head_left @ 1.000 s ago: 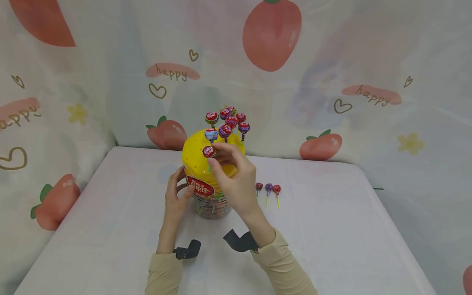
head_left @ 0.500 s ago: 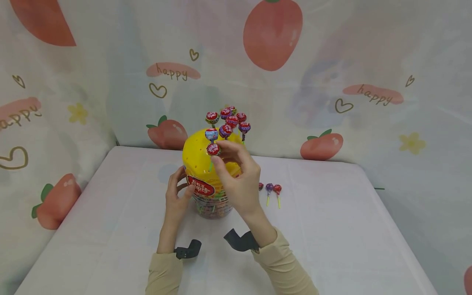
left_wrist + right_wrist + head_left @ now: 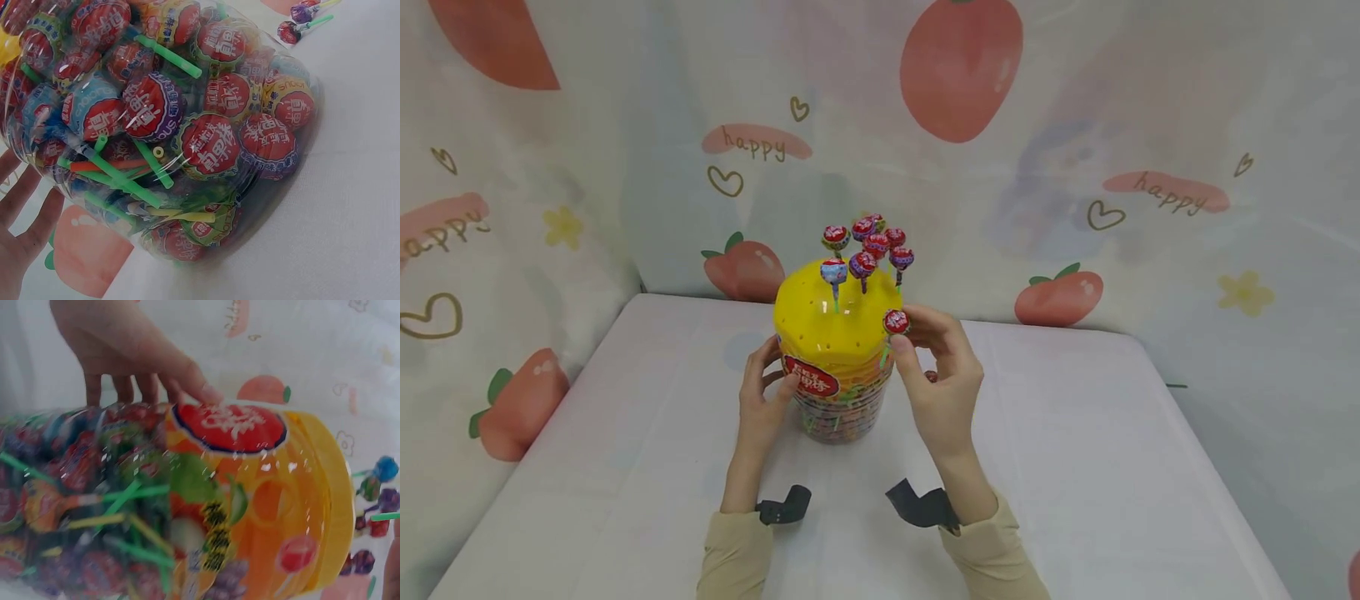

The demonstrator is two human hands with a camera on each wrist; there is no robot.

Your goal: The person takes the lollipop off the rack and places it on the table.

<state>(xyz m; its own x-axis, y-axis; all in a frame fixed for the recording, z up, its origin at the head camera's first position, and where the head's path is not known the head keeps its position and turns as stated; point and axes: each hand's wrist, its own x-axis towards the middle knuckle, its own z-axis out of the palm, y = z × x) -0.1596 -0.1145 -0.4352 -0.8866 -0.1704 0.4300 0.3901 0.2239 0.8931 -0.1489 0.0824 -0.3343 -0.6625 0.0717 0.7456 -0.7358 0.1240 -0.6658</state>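
Observation:
A clear plastic jar of lollipops (image 3: 842, 421) with a yellow lid (image 3: 805, 304) stands upright on the table. My left hand (image 3: 763, 407) holds its left side, thumb on the front by the red label and fingers round the back. Between thumb and fingers, my right hand (image 3: 947, 375) pinches a red-topped lollipop (image 3: 897, 322), its green stick pointing down beside the lid's right front edge. Several lollipops (image 3: 862, 265) stand upright in the lid's small holes towards the back and right. The right wrist view shows the label (image 3: 232, 427) and the left thumb on it.
Loose lollipops (image 3: 306, 11) lie on the white cloth to the jar's right; in the head view the right hand mostly hides them. The white-covered table (image 3: 1097, 467) meets a fruit-print curtain (image 3: 970, 192) at the back and sides.
My right hand has carried the pinched lollipop rightwards, from in front of the lid's front part to its right edge, uncovering holes there. My left hand has stayed on the jar.

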